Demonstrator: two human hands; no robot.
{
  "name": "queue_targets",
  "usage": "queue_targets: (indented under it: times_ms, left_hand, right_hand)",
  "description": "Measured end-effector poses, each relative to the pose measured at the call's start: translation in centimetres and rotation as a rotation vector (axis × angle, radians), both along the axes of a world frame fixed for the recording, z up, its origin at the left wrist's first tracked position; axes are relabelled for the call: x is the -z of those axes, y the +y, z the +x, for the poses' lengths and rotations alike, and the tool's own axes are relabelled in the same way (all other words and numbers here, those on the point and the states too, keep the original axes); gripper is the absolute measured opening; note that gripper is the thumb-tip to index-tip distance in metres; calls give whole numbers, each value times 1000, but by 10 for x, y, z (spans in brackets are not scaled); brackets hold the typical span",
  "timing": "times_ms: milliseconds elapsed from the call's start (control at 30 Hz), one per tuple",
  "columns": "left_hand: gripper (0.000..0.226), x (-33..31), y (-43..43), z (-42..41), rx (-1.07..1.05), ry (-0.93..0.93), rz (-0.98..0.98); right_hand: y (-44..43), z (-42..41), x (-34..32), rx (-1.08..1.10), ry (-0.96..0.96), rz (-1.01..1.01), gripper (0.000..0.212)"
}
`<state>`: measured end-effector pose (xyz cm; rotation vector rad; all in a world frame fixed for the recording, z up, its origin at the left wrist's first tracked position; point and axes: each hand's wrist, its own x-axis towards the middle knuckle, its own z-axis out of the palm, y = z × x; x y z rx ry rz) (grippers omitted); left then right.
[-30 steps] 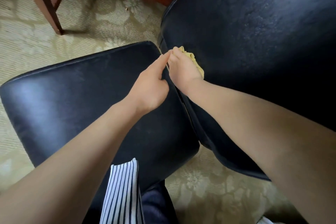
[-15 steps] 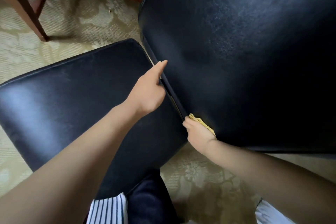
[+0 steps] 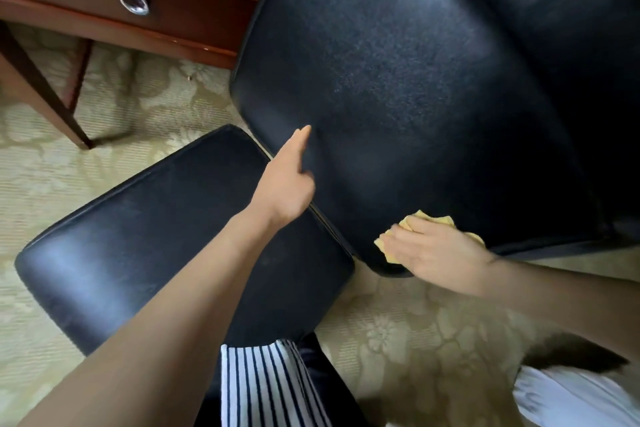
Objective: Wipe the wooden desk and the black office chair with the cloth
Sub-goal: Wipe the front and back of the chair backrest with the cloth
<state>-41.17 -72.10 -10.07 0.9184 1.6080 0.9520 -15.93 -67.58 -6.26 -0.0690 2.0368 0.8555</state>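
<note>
- The right grip (image 3: 436,250) lies with its fingers spread nearly flat over the yellow cloth (image 3: 434,219) and presses it down, not clamped around it.
- The cloth is bunched under that grip, against the lower corner of the black office chair's backrest (image 3: 415,80). Yellow folds show just above the knuckles and past the fingertips.
- The left grip (image 3: 287,180) sits up and to the left of the right grip, well apart from the cloth, at the seam where the backrest meets the seat (image 3: 156,236).
- One digit of the left grip points straight up along the backrest and touches it. The other fingers are hidden behind the hand, so I cannot tell whether it is clamped on the backrest's edge.
- The seat spreads out below and to the left of the left grip, under its forearm.
- The wooden table (image 3: 190,21) stands far beyond the left grip, with a drawer front carrying a metal ring pull (image 3: 134,2).
- A floral carpet (image 3: 104,149) lies beneath both grips, and a striped garment (image 3: 266,388) sits near the left elbow.
</note>
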Motion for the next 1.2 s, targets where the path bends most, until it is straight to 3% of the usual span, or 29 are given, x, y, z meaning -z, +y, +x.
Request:
queue_targets:
  times_ms: [67,133,267,500,700,967,1200]
  left_hand:
    - [74,-5,2,2,43,-3,14]
    - [77,-6,5,3,84,-6,25]
    - [77,-9,11,1,142,43,40]
    - [89,-2,30,-2,178,386,43]
    - [94,20,40,0,164,489,54]
    - [95,42,30,-13,108,568,238]
    - [81,77,1,-46,-93,621,-29]
  right_hand:
    - [17,-12,-23,-82,100,-30,32]
    - [34,-35,-45,-112,351,-33,28]
    - [69,-76,-79,-123,640,28,49]
    - [119,-154,-101,-165,907,130,26]
    - [133,-205,-88,-145,911,217,23]
    - [142,-280,-38,-68,794,78,32]
    - [119,-324,41,-59,610,77,25]
